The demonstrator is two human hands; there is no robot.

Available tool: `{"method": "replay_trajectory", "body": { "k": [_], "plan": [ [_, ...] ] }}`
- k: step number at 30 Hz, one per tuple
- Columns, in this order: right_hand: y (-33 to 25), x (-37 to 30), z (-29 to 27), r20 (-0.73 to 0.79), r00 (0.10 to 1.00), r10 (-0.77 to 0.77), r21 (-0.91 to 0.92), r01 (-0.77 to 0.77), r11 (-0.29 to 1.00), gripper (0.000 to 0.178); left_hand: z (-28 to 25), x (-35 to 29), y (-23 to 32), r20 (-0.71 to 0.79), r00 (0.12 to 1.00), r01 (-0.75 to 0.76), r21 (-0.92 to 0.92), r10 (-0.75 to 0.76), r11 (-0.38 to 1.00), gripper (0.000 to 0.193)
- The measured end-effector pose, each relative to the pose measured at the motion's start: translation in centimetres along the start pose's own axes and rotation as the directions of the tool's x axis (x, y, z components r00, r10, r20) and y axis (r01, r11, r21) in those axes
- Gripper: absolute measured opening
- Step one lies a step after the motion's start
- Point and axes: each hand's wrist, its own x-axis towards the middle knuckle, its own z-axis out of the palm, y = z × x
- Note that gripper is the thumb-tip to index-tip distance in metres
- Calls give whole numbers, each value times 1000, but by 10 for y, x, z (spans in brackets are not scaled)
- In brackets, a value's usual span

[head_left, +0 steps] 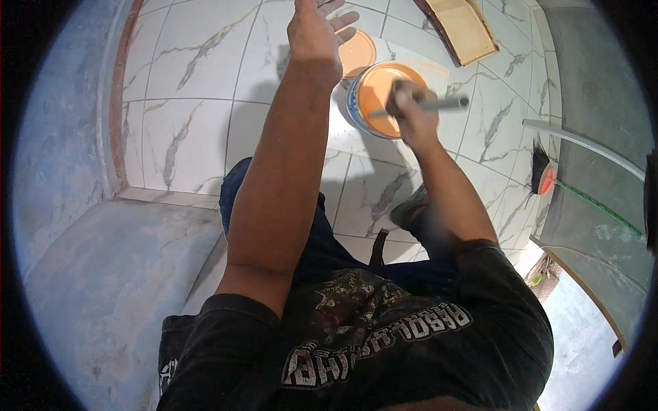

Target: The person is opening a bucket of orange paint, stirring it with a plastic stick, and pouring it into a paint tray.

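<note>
My right hand [415, 116] is closed round a grey stick [449, 104], held nearly level above a bucket [354, 106] of peach-orange paint [377, 85]. The hand is slightly smeared by motion, and I cannot tell whether the stick's left end touches the paint. Stretched forward beyond the bucket's left side, my left hand [314, 34] has its fingers apart and nothing visible in it. Partly behind that hand, a round peach-coloured lid [359, 53] lies on the floor beside the bucket.
A shallow cardboard tray [466, 31] lies at the far right on the marbled tile floor [185, 130]. Along the right wall are a broom [543, 175] with a green handle and a pale curved-looking strip [589, 140]. A bluish plastered wall [62, 109] stands at left.
</note>
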Motion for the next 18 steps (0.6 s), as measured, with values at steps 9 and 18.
{"method": "replay_trajectory", "body": {
  "k": [9, 18],
  "plan": [
    [-4, 92, -45, -451, 889, -72, 71, 116, 991, 27, 6, -9, 7, -9, 997, -70, 37, 71, 997, 74],
    [-21, 1, -55, -8, 999, 39, -126, -40, 991, 30, 3, -3, 2, -31, 998, -51, 35, 53, 998, 75]
  ]
}}
